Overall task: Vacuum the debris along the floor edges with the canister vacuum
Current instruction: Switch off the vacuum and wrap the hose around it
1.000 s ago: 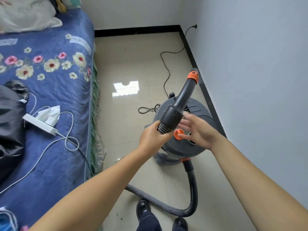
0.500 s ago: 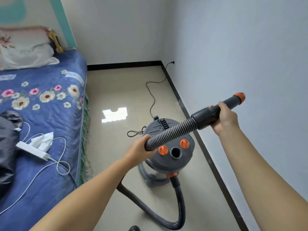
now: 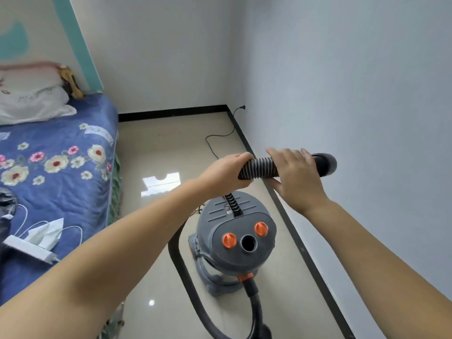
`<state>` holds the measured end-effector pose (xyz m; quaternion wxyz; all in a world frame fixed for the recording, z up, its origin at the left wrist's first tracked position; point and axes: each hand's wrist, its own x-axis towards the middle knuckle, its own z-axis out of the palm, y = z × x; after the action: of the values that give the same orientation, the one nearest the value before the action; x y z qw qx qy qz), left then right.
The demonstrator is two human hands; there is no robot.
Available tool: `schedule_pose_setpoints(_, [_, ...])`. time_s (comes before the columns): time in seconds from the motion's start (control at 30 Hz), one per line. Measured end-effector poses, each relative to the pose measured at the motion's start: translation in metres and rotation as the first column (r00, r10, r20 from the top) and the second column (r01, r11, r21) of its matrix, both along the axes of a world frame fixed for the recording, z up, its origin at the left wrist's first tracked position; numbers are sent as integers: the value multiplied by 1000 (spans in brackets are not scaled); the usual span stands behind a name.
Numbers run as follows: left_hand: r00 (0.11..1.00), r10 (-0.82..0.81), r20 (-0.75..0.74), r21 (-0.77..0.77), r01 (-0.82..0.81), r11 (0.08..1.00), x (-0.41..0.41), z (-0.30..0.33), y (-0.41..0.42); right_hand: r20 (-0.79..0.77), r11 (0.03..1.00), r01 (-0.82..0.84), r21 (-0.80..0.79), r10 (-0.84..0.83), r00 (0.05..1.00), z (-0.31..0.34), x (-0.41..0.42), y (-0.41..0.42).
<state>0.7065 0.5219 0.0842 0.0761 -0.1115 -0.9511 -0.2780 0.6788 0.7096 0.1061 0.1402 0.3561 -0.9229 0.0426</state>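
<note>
The grey canister vacuum [image 3: 237, 238] with two orange knobs stands on the tiled floor next to the right wall. Its black hose [image 3: 186, 277] loops over the floor and rises to chest height. My left hand [image 3: 227, 174] grips the ribbed part of the hose [image 3: 256, 167]. My right hand [image 3: 298, 179] lies over the hose just right of it, fingers straight on top and thumb beneath. The black cuff [image 3: 326, 165] sticks out past my right hand toward the wall; the nozzle tip is hidden.
A black baseboard [image 3: 293, 228] runs along the right wall and the far wall. The power cord [image 3: 220, 140] trails to a wall plug [image 3: 242, 107]. A bed with a blue floral cover [image 3: 61, 167] fills the left, carrying a white power strip [image 3: 29, 248].
The hose end has swung level and closer to me. My right hand slid back from the black wand onto the ribbed hose and its fingers straightened. The orange tip is out of sight.
</note>
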Motion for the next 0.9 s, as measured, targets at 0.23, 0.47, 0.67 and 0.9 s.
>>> schedule_pose_setpoints(0.23, [950,267,164,95,-285,954,-65,-38,1,87,981,57,-184,-42,995,-25,-105,33])
schedule_pose_setpoints(0.47, [845,343,411,51,-397,916,-102,-130,-29,410,993,117,10,-111,905,-116,-197,67])
schedule_pose_setpoints(0.67, [819,363,444,-160,-327,932,-147,-187,-56,706,989,48,141,-135,695,-198,-245,28])
schedule_pose_setpoints(0.9, [770,316,554,-213,-236,948,-184,-275,-95,847,972,-77,224,-155,509,-288,-285,-27])
